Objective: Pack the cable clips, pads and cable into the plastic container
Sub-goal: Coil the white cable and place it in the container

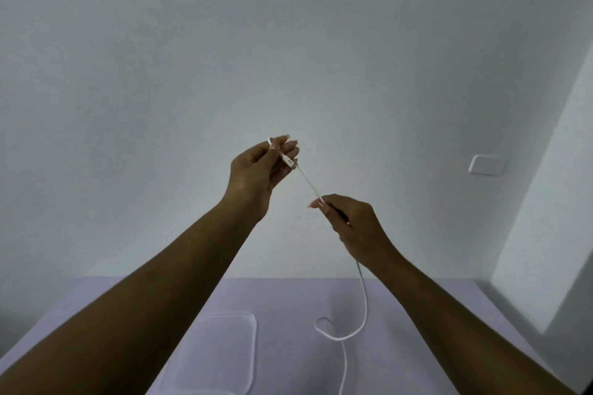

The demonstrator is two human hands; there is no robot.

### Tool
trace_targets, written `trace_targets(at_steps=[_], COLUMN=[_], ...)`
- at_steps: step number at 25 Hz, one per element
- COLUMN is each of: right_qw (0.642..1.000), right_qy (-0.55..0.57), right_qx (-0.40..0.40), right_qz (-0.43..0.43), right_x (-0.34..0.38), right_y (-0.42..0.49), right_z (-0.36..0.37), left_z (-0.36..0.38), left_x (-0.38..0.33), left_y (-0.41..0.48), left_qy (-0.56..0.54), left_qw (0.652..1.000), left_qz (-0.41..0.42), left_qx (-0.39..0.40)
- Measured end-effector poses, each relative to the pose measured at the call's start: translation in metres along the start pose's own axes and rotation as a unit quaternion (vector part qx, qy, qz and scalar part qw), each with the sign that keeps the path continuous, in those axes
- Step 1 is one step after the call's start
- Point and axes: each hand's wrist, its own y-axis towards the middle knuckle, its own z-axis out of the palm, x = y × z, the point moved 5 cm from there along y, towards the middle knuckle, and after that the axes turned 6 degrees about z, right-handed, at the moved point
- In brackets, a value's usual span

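Observation:
Both hands are raised in front of the white wall, well above the table. My left hand (256, 170) pinches the plug end of a thin white cable (364, 305) between thumb and fingers. A short stretch of cable runs taut down to my right hand (349, 221), whose fingers are curled round it. Below the right hand the cable hangs down, makes a small loop on the table and leaves the frame at the bottom. A clear plastic container (221, 353) lies on the table under my left forearm, partly hidden by it. No clips or pads are visible.
The table (288, 295) has a pale lilac top and meets the white wall at its far edge. A white wall switch plate (486, 164) sits on the wall at the right, beside a wall corner.

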Motion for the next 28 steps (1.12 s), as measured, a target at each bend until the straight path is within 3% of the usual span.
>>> trace_targets(at_steps=[4,6,8,11,14,17,18,23,26,28], right_qw=[0.974,0.949,0.934,0.954,0.970,0.970,0.971,0.992,0.998,0.997], right_qy=[-0.190,-0.268,-0.288,-0.234,-0.182,-0.168,-0.160,-0.074,0.011,0.001], right_qx=[0.046,0.062,0.068,0.029,-0.004,-0.013,-0.018,-0.017,-0.042,-0.052], right_qz=[-0.115,-0.156,-0.200,-0.185,-0.164,-0.174,-0.175,-0.105,-0.048,-0.051], right_x=[0.029,0.043,0.059,0.072,0.076,0.079,0.080,0.066,0.052,0.044], right_y=[0.001,0.001,0.001,0.010,0.023,0.034,0.039,0.055,0.054,0.048], right_z=[0.003,0.006,0.007,-0.010,-0.037,-0.058,-0.064,-0.070,-0.058,-0.046], left_z=[0.003,0.004,0.005,0.010,0.015,0.011,0.009,0.016,0.023,0.023], left_x=[-0.008,-0.008,-0.009,-0.017,-0.017,-0.009,-0.004,0.005,-0.002,-0.006], left_y=[-0.004,-0.004,-0.002,-0.003,-0.012,-0.023,-0.026,-0.051,-0.051,-0.046], left_qy=[0.128,0.091,-0.011,0.074,0.262,0.452,0.447,0.223,0.106,-0.004], left_qw=[0.988,0.993,0.999,0.992,0.946,0.854,0.853,0.913,0.944,0.967], left_qz=[0.080,0.073,0.038,0.092,0.132,0.130,0.097,-0.094,-0.117,-0.115], left_qx=[0.027,0.003,-0.016,0.046,0.139,0.223,0.252,0.327,0.289,0.229])
